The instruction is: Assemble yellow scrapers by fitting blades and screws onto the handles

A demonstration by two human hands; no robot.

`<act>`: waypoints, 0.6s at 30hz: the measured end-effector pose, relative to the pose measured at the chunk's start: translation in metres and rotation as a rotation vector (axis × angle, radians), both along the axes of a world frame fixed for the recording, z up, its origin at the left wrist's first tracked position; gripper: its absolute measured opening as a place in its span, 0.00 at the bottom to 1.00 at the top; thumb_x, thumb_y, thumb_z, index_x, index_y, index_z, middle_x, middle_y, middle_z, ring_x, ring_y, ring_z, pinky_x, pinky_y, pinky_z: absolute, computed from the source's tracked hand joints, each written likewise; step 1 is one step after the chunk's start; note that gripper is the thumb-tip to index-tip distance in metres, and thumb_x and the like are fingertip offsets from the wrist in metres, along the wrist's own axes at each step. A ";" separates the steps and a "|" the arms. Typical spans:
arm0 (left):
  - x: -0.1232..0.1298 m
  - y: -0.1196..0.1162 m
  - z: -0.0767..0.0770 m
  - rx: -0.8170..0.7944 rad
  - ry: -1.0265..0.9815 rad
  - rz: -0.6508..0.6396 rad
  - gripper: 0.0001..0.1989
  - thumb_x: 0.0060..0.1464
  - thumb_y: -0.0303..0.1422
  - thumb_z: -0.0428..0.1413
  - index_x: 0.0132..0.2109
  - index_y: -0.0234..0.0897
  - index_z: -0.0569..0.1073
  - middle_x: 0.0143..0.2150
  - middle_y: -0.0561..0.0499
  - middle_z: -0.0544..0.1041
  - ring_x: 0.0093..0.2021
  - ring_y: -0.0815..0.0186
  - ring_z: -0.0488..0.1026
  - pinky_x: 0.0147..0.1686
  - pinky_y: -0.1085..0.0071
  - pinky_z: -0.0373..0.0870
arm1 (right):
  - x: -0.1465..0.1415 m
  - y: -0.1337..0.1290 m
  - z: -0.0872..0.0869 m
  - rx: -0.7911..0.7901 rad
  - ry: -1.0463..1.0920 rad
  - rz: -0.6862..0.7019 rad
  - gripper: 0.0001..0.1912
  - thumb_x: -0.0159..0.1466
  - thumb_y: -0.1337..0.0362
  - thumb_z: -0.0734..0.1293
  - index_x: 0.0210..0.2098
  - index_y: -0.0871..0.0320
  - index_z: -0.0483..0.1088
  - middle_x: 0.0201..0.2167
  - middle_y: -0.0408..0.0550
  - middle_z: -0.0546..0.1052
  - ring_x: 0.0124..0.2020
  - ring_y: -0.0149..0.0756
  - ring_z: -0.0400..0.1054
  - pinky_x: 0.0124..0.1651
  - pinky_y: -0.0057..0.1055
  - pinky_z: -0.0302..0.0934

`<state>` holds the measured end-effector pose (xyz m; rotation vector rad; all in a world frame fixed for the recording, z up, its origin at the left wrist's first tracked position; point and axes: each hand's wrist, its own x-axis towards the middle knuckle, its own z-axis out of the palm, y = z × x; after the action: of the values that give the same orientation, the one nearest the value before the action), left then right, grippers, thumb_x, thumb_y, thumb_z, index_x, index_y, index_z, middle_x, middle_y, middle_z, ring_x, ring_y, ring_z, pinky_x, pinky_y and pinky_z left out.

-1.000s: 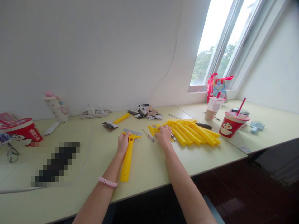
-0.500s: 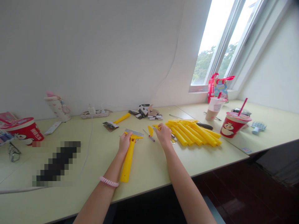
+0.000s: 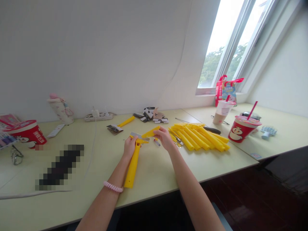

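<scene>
My left hand [image 3: 130, 146] grips a yellow scraper [image 3: 132, 166] by its head, the long handle pointing down toward me. A bare metal blade [image 3: 136, 135] lies across that head. Between the fingertips of my right hand [image 3: 165, 137] is a flat yellow plastic blade cover [image 3: 151, 131], held tilted just above the blade's right end; whether the two touch I cannot tell. A small screwdriver [image 3: 157, 143] lies partly hidden beside my right hand. To the right of it rests a pile of several yellow scrapers [image 3: 197, 138], with loose blades [image 3: 178, 143] at its left edge.
Black-and-white packaging [image 3: 149, 114] and another yellow scraper [image 3: 126, 121] with a packaged head lie toward the wall. Red drink cups [image 3: 242, 130] stand at right and far left. A power strip [image 3: 99, 117] and white bottle [image 3: 60, 110] are at the back left.
My right hand has picked up the yellow blade cover from beside the pile and moved left with it to the scraper's head. My left hand keeps its hold, almost still.
</scene>
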<state>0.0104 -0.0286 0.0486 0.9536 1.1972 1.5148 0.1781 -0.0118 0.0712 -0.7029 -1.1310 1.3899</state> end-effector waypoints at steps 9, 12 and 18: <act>0.000 0.000 0.001 -0.028 0.009 -0.004 0.09 0.41 0.36 0.54 0.27 0.33 0.65 0.15 0.55 0.68 0.14 0.69 0.66 0.15 0.75 0.59 | -0.009 -0.005 0.001 0.067 0.030 0.044 0.19 0.48 0.63 0.70 0.39 0.54 0.65 0.20 0.35 0.64 0.23 0.25 0.60 0.27 0.23 0.51; 0.001 -0.001 0.001 -0.011 0.001 -0.009 0.10 0.40 0.36 0.55 0.27 0.33 0.66 0.15 0.55 0.68 0.14 0.70 0.65 0.16 0.75 0.60 | -0.007 -0.003 -0.001 0.024 0.033 0.026 0.15 0.48 0.63 0.70 0.34 0.55 0.64 0.21 0.37 0.68 0.23 0.25 0.60 0.26 0.23 0.49; 0.001 0.000 0.000 -0.009 0.002 -0.007 0.10 0.40 0.36 0.55 0.27 0.33 0.66 0.15 0.56 0.67 0.14 0.70 0.65 0.16 0.75 0.61 | -0.016 -0.008 -0.002 0.103 -0.131 0.089 0.13 0.46 0.62 0.71 0.24 0.58 0.62 0.19 0.38 0.68 0.22 0.25 0.59 0.25 0.24 0.48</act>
<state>0.0116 -0.0291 0.0483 0.9523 1.1997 1.5028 0.1618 -0.0196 0.0689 -0.6839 -1.3419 1.3648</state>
